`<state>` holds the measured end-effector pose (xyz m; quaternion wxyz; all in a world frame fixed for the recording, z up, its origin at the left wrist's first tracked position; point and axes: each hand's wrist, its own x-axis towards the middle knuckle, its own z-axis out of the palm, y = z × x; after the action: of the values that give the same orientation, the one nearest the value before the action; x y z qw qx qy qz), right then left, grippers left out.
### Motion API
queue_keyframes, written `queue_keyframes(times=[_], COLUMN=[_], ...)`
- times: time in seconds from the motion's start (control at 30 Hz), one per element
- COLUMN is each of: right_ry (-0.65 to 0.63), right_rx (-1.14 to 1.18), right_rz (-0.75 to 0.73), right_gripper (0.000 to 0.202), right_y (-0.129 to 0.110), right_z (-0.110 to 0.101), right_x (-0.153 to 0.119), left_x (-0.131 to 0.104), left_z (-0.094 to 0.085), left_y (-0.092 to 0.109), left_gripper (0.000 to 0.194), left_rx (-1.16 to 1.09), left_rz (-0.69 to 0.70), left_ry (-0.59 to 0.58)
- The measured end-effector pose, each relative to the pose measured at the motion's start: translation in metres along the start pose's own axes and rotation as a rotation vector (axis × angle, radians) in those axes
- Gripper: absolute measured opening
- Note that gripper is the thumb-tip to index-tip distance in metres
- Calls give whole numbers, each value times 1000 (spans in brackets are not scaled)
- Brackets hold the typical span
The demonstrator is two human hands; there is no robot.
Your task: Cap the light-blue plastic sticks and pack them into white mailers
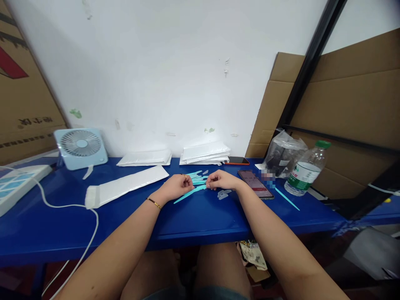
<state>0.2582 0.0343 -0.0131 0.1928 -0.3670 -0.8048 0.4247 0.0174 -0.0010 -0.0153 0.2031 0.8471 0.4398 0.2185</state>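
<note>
Thin tapered turquoise sticks [200, 179] lie in a loose pile on the blue table, between my two hands. My left hand [175, 186] is closed in a pinch at the left of the pile, its fingertips on a long turquoise stick [184, 198] that slants toward the table's front edge. On the other side, the thumb and fingers of my right hand [222, 180] pinch the upper right end of that stick. Small translucent, petal-shaped pieces [223, 194] lie just under my right hand. The fingers partly cover the pile.
A white padded envelope [128, 186] lies left of my hands, with stacks of white envelopes [204, 152] against the wall. A small fan [81, 148] and white cable [96, 221] are at left. A phone [256, 184], single turquoise stick [287, 199] and water bottle [304, 173] are at right.
</note>
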Motion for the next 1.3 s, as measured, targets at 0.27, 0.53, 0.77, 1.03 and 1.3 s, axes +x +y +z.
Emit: queue_keyframes(times=[0.27,0.53,0.77,1.03,1.3], right_ry=[66,70,92,74,68], right_rx=[-237,-318,-317,-304,-305], right_rz=[-14,-24,-15,0,-2], right_gripper=[34,24,27,28,28], right_y=[3,4,4,6,5], right_z=[1,1,2,2,2], right_x=[1,1,2,4,3], left_x=[-1,-1,-2,-1,-2], left_z=[-2,-1,-2,-1,0], left_y=[4,2,4,3,4], left_gripper=[28,24,27,26,26], left_rx=[95,155,173,194,182], left_rz=[-8,-6,16,28,29], left_ry=[16,-18,-26,-23,-32])
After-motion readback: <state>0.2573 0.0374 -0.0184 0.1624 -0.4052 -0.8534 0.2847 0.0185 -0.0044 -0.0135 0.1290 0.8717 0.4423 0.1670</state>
